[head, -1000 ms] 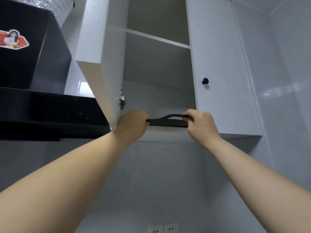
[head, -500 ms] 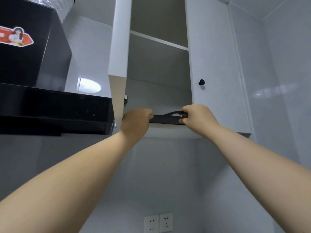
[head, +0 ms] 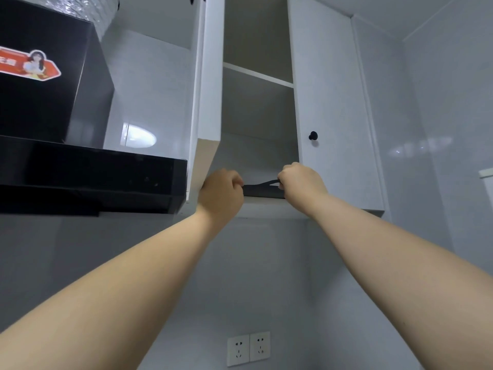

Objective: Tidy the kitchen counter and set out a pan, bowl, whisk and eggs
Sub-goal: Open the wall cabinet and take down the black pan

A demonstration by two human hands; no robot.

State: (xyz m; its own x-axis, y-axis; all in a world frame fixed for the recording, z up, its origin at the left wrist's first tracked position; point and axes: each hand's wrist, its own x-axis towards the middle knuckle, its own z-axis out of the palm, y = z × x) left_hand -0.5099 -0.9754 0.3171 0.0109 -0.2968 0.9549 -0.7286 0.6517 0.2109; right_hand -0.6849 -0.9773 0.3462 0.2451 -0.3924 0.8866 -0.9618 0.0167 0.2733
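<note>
I look up at a white wall cabinet [head: 336,110] whose left door [head: 210,76] stands open. On its bottom shelf lies a flat black object [head: 262,189] with a handle cut-out; only its front edge shows, so I cannot tell what it is. My left hand [head: 221,192] grips its left end with curled fingers. My right hand [head: 301,184] grips its right end at the handle opening. Both arms reach upward. The shelves above look bare.
A black range hood [head: 88,174] juts out at the left, touching the open door's lower corner area. The right cabinet door, with a black knob [head: 313,135], is closed. Two wall sockets [head: 248,348] sit on the grey tiled wall below.
The view has swung so the open door now shows edge-on further right. Both hands stay on the black object at the shelf's front edge, closer together.
</note>
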